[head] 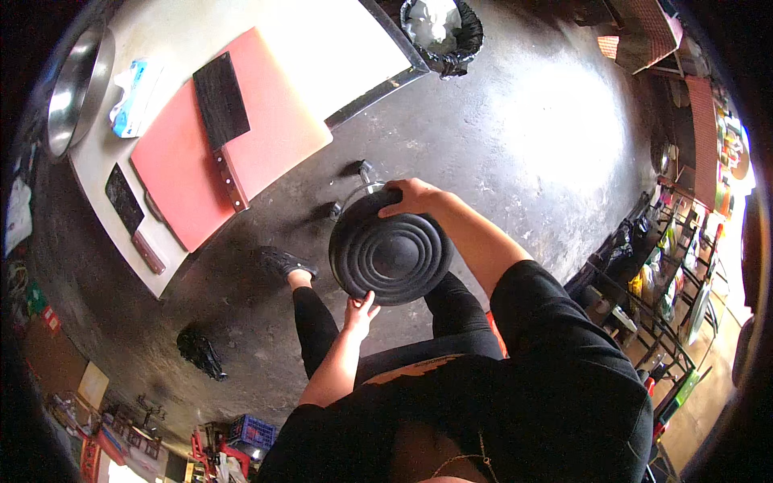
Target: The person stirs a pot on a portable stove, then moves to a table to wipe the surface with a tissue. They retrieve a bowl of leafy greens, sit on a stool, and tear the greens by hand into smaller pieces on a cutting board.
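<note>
Both hands grip a round black stool seat [395, 256] with concentric ridges, in front of my body. My left hand [357, 314] holds its near edge, with the thumb on top. My right hand [413, 198] grasps the far edge; some of its fingers are hidden underneath. Metal legs with black casters [364, 166] show beyond the seat. To the upper left, a large cleaver [221, 99] with a wooden handle lies on a pink cutting board [284, 115]. A smaller cleaver [125, 199] lies beside the board on the white table [172, 275].
A metal basin [75, 90] and a blue-and-white tissue pack [131, 99] stand on the table. A bin lined with black plastic [456, 45] is past its corner. A black bag [199, 353] lies on the floor. Racks with bags [652, 271] stand at right, a blue crate [252, 431] at lower left.
</note>
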The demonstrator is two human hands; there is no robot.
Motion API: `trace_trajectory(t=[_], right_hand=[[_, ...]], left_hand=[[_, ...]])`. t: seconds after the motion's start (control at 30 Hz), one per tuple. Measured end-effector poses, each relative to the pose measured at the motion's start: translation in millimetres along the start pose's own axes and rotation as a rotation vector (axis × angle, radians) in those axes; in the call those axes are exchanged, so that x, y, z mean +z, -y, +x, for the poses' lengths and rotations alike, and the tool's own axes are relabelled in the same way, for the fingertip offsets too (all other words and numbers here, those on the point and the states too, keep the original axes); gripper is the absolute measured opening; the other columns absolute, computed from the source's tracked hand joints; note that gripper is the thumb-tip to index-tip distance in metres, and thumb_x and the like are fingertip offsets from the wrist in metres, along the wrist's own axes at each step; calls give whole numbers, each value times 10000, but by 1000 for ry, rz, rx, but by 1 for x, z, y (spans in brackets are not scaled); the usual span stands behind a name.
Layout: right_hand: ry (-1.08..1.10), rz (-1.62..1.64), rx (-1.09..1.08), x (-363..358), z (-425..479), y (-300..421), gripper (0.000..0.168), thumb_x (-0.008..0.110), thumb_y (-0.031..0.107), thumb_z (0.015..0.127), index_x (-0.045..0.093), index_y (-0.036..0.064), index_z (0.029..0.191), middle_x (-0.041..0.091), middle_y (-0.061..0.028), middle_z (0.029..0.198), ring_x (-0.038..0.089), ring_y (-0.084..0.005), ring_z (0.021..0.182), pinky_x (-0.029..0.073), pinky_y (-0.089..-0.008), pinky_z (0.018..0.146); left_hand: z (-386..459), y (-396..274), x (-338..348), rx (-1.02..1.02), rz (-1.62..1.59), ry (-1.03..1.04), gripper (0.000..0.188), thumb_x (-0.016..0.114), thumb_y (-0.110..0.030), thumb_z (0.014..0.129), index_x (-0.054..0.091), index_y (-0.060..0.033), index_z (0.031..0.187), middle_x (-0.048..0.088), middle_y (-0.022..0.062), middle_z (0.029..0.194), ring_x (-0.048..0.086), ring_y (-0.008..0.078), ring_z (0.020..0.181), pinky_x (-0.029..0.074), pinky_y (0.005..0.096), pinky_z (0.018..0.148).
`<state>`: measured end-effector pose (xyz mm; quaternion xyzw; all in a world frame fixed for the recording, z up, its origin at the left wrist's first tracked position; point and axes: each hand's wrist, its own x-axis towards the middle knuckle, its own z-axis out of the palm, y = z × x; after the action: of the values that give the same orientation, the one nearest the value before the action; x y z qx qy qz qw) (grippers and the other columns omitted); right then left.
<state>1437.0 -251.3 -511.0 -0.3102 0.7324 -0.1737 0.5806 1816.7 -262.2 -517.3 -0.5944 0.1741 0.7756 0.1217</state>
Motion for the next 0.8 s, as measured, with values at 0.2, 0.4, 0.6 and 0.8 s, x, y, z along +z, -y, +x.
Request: trace_trajectory(t=[0.2, 0.4, 0.6, 0.8], right_hand=[[-71, -159, -35, 34, 9, 17, 776, 734, 616, 642, 587, 83, 1186, 631, -188, 1100, 593, -345, 1046, 461, -400, 916], [37, -571, 11, 79, 18, 70, 995, 586, 809, 605, 537, 42, 1236, 591, -206, 1176, 525, -373, 1152, 413, -470, 973], [189, -748, 338, 125, 2, 134, 1056, 658, 705, 654, 265, 124, 1443, 421, -177, 1373, 410, -347, 1280, 413, -540, 956], [187, -714, 302, 144, -5, 135, 788, 697, 372, 774, 306, 172, 1428, 508, -132, 1319, 544, -328, 1161, 502, -437, 871]], left_hand=[[4, -29, -23, 381, 610, -273, 803, 791, -168, 709, 304, -11, 1328, 435, 169, 1298, 445, 279, 1193, 375, 413, 1009], [-12, -150, -6, 826, 1465, -224, 958, 787, -173, 694, 208, -89, 1452, 380, 222, 1384, 433, 402, 1227, 396, 436, 1007], [-5, -136, -46, 492, 1521, -291, 927, 764, -198, 734, 182, -130, 1452, 363, 180, 1401, 483, 385, 1183, 464, 472, 921], [11, -149, -69, 104, 1628, -173, 707, 679, -207, 810, 296, -69, 1388, 526, 204, 1248, 617, 369, 1006, 524, 462, 789]])
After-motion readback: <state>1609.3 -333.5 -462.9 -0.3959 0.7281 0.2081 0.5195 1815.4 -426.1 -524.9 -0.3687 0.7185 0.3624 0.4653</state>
